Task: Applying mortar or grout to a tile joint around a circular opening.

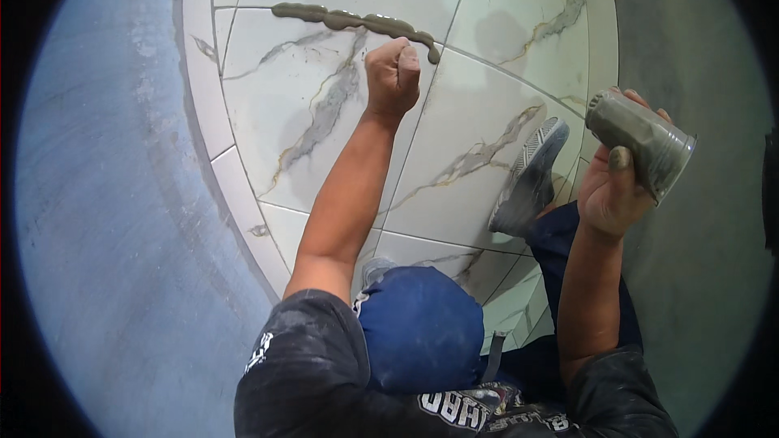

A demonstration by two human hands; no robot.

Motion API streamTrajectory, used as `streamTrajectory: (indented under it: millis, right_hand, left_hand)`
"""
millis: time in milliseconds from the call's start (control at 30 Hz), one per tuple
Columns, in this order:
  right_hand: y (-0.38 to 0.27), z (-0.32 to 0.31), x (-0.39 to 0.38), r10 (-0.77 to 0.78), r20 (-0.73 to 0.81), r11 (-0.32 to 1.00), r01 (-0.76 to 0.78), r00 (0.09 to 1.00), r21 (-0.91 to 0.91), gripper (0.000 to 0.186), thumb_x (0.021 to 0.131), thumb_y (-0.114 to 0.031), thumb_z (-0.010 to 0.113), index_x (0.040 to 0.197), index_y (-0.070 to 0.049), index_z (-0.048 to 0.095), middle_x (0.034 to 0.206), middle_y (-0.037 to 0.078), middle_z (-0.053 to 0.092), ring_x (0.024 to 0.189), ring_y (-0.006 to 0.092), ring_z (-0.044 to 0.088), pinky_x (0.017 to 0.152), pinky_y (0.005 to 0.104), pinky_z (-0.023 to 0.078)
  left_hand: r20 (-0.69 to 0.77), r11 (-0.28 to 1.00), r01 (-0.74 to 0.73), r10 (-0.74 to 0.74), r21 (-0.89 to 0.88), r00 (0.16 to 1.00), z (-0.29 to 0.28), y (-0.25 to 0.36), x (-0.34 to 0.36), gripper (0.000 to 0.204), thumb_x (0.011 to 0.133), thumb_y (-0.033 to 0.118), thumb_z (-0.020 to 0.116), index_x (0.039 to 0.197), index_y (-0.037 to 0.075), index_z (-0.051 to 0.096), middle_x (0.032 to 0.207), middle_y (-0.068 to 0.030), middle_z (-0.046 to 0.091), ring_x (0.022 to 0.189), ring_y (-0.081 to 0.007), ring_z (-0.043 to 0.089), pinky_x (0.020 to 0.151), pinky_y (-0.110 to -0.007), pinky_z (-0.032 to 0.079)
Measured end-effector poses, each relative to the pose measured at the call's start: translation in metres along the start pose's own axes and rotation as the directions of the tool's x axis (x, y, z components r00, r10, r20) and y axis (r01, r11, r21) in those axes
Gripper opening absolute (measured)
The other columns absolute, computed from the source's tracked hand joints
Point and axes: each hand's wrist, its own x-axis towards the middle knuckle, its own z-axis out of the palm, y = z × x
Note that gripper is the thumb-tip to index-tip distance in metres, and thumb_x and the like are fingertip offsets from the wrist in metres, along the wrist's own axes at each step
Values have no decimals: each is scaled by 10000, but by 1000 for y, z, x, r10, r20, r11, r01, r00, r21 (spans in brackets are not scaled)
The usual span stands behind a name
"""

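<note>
We see a bead of grey grout (349,20) lying along a joint of the marble-look tiled floor (487,0). Our left hand (393,77) is clenched in a fist, pressed at the bead's right end. Farther right, our right hand (610,186) grasps a grout-smeared plastic cup (645,138), tilted above the floor.

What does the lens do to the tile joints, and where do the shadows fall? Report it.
Head view: the fisheye bends the tile joints and blacks out the corners; soft shadows lie on the tiles above the left hand and the cup in the right hand; focus is sharp, with no glare.
</note>
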Motion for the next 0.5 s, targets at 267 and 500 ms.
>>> streamTrajectory:
  millis: [267,500]
  right_hand:
    - [-7,-1,-7,-5,19,1000,5,1000,-19,655,898,-86,720,1447,-19,369,1376,276,526,1299,379,535,1119,494,429]
    - [-19,-5,-19,37,29,996,-35,999,-78,677,869,-111,750,1427,-26,377,1345,259,540,1304,372,529,1121,510,419]
  left_hand:
    - [-118,990,-127,134,60,984,0,3,14,440,974,276,495,652,-6,397,553,-159,346,483,-281,361,493,-399,316]
    - [-115,997,-65,69,42,991,-17,-7,14,441,958,285,494,633,3,400,544,-154,352,474,-244,354,486,-403,320]
